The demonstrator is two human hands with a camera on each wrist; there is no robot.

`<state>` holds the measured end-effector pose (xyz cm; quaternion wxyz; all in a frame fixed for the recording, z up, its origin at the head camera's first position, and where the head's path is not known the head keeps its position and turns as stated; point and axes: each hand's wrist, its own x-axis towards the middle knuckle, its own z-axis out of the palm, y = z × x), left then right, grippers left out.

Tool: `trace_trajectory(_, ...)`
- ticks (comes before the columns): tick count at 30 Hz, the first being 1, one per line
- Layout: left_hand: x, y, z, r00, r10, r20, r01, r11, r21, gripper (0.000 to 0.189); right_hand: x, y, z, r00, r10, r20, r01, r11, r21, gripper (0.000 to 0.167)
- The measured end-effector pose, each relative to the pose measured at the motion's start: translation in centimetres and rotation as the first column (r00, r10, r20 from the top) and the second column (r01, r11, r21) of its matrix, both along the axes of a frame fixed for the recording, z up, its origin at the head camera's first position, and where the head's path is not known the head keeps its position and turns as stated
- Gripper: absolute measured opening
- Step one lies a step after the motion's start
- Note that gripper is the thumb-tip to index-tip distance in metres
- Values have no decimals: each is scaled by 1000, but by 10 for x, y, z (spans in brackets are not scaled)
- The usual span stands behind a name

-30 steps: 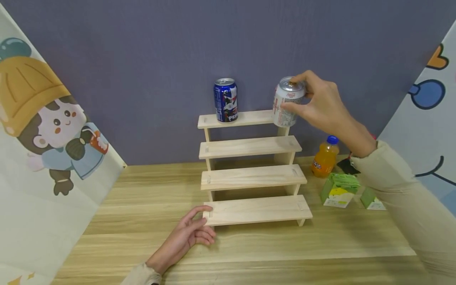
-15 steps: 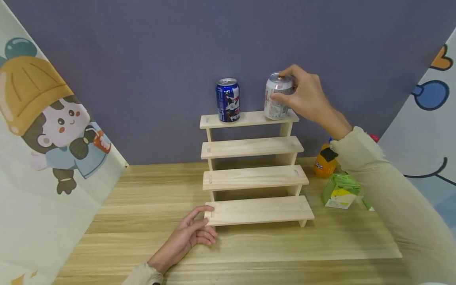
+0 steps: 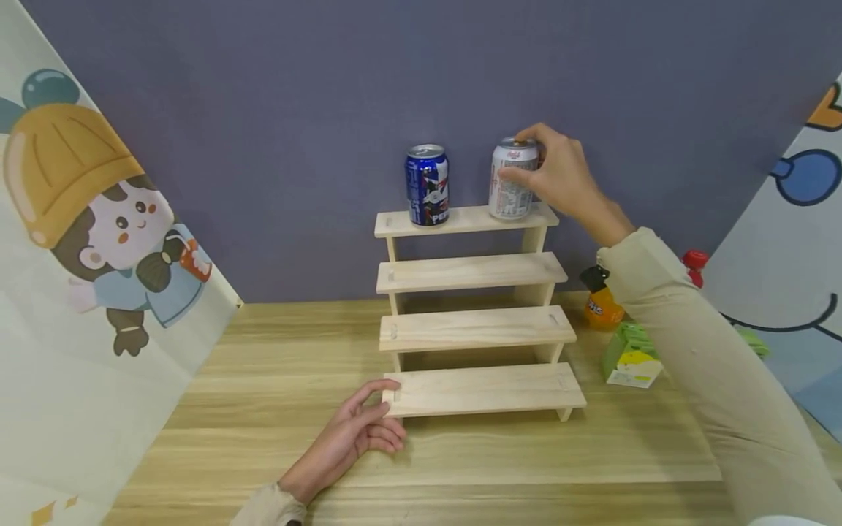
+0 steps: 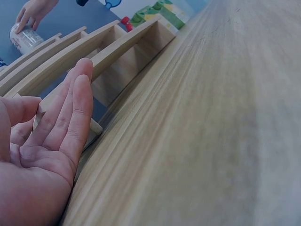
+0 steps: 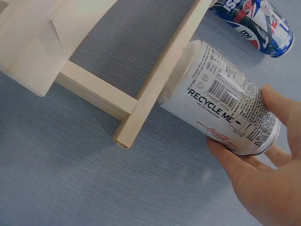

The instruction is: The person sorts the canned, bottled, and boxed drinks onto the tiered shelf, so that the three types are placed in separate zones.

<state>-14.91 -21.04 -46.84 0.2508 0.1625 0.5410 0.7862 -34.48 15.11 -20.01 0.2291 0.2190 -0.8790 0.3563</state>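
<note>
A pale wooden four-step display rack stands on the table. My right hand grips a white Coca-Cola can near its top, thumb in front and a finger over the lid. The can is upright at the right end of the top step; in the right wrist view its base meets the board's edge. To its left on that step stands a blue Pepsi can. With thumb and index finger, my left hand pinches the left end of the lowest step; its other fingers extend below the board.
Right of the rack are an orange Fanta bottle and a green drink carton, both partly behind my right sleeve. A red cap shows beyond the sleeve. A grey-blue wall rises close behind the rack.
My right hand has brought the white can left and down onto the top step and still grips it. The left hand keeps its pinch on the lowest step. The view has shifted slightly.
</note>
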Motion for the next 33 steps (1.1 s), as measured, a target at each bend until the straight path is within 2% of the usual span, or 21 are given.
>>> trace_trajectory(6, 0, 0, 0, 1000, -6, -7, 6, 1000, 7, 45, 0, 0, -1, 998, 20, 54, -21, 999, 27, 62)
trace_trajectory(18, 0, 1, 2, 999, -18, -39, 18, 1000, 11, 44, 7, 14, -8, 999, 34, -34, -29, 991, 131, 69)
trace_trajectory(24, 0, 1, 1, 999, -22, -30, 22, 1000, 12, 44, 20, 28, -12, 997, 12, -70, -1, 989, 151, 73)
trace_trajectory(33, 0, 0, 2, 1000, -18, -19, 19, 1000, 11, 44, 42, 44, -9, 998, -11, -62, 21, 987, 160, 70)
